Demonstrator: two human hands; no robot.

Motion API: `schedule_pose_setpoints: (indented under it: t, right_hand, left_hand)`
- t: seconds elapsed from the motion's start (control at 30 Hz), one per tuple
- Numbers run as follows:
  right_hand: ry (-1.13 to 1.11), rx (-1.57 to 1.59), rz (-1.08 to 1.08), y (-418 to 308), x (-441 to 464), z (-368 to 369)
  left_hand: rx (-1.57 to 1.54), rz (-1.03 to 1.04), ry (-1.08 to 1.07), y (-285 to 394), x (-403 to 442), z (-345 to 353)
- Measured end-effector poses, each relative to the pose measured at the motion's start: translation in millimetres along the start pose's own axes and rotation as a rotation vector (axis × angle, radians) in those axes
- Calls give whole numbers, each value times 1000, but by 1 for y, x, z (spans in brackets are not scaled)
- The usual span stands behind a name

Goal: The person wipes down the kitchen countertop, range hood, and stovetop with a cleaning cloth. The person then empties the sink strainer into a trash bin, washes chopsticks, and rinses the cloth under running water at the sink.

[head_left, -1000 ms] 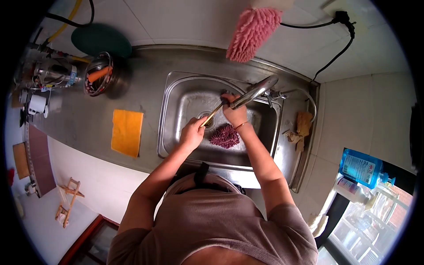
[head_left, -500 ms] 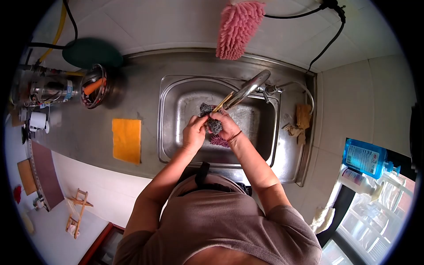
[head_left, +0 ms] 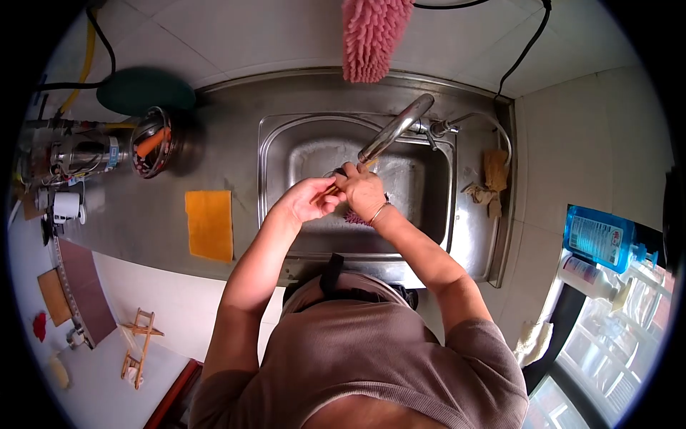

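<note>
My two hands meet over the sink (head_left: 304,161), just below the faucet's spout. My left hand (head_left: 311,200), palm partly turned up, has its fingers curled round the near end of thin wooden chopsticks (head_left: 328,191). Wrapped over their farther part is my right hand (head_left: 363,191), back side up, with a band at the wrist. A chopstick tip shows beyond it, under the spout. Only a dark sliver, probably the grey steel wool scourer, shows between the hands; the rest is hidden. A purple shaggy cloth (head_left: 354,217) lies in the basin below them.
The curved faucet (head_left: 397,127) reaches over the basin. An orange cloth (head_left: 209,225) lies on the counter to the left, near a bowl (head_left: 151,143) with an orange item inside. A pink chenille mitt (head_left: 373,39) hangs ahead. Bottles, one blue (head_left: 597,237), stand at right.
My right hand has turned over, its back now up, and covers the steel wool that showed before. My left hand has shifted slightly left and rolled palm-up. The view has moved a little.
</note>
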State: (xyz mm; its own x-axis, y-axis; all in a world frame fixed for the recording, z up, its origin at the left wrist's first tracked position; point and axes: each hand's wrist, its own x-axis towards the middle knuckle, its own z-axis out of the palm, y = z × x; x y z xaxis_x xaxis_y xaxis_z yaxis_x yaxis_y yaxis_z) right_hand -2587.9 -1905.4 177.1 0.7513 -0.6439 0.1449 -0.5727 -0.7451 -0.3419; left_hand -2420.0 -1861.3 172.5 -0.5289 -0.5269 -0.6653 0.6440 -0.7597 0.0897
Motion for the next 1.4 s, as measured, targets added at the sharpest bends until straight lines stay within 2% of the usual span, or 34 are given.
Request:
schedule_pose_setpoints:
  t: [0.03, 0.07, 0.13, 0.2, 0.27, 0.3, 0.33, 0.4, 0.43, 0.47, 0.53, 0.57, 0.67, 0.7, 0.77, 0.8, 0.83, 0.87, 0.93, 0.97, 1.0, 1.07, 1.1, 1.13, 1.2, 1.27, 1.33, 1.37, 1.4]
  right_hand:
    - [-14, -20, 1, 1, -2, 3]
    - [-13, -18, 7, 2, -4, 4]
    - [88, 69, 4, 8, -5, 6]
    - [31, 15, 87, 28, -6, 26]
    - [-34, 12, 299, 44, -6, 34]
    - [-58, 65, 313, 36, -2, 19]
    - [-60, 67, 324, 29, -2, 14]
    - [-199, 258, 75, 15, -1, 6]
    - [-289, 197, 31, 9, 1, 1]
    - [-290, 199, 32, 12, 1, 3]
    - [-291, 191, 157, 32, 2, 13]
    - [-219, 23, 202, 44, 0, 16]
    - [6, 244, 560, 89, -13, 39]
    - [5, 245, 556, 94, -15, 43]
    - [-203, 1248, 945, 95, -24, 41]
    - [-152, 1685, 966, 77, -26, 35]
    - [-200, 1787, 984, 62, -23, 27]
    - [-251, 1890, 998, 46, -17, 19]
    - [-104, 1805, 897, 30, -17, 38]
    - [-40, 1767, 970, 25, -16, 43]
    - [-43, 1767, 965, 25, -17, 47]
    - [59, 1407, 677, 24, -18, 53]
    - [87, 1114, 573, 21, -18, 50]
    - [82, 1115, 571, 17, -18, 48]
    - [173, 353, 187, 1, -17, 27]
    - [-3, 95, 45, -9, -21, 18]
    - [9, 93, -19, -12, -23, 17]
    - [4, 94, -36, -14, -25, 17]
    - [-10, 82, -65, -15, -27, 16]
  left_hand:
    - [-160, -121, -94, 1, 7, -15]
    - [-159, -126, -92, -3, 4, -12]
    - [135, 45, 103, -16, -8, 2]
    - [220, 102, 141, -32, -14, 11]
    - [460, 283, 281, -43, -16, 15]
    - [594, 341, 357, -48, -8, 1]
    - [598, 331, 355, -53, -1, -12]
    - [1354, 898, 677, -57, 0, -7]
    - [1587, 757, 804, -57, -10, 3]
    - [1588, 754, 804, -61, -13, 2]
    - [1704, 891, 799, -68, -20, -1]
    - [1709, 942, 777, -70, -23, -7]
    - [1601, 1018, 785, -75, -35, -13]
    - [1561, 892, 855, -74, -38, -12]
    - [1459, 914, 820, -77, -30, -18]
    - [1358, 941, 784, -78, -25, -17]
    - [1357, 1012, 741, -82, -20, -13]
    - [1349, 896, 743, -87, -15, -9]
    - [1311, 884, 709, -94, -5, -9]
    - [1337, 795, 697, -93, -4, -12]
    - [1335, 799, 700, -93, -1, -17]
    - [1397, 1095, 756, -93, 8, -33]
    - [1229, 871, 784, -86, 10, -43]
    - [846, 705, 678, -77, 15, -52]
    - [376, 386, 513, -53, -9, -11]
    - [-48, 116, 24, -39, -10, -9]
    - [-37, 111, 187, -38, -6, -5]
    - [-49, 125, 187, -38, -3, -16]
    - [-97, 10, 83, -40, 2, -30]
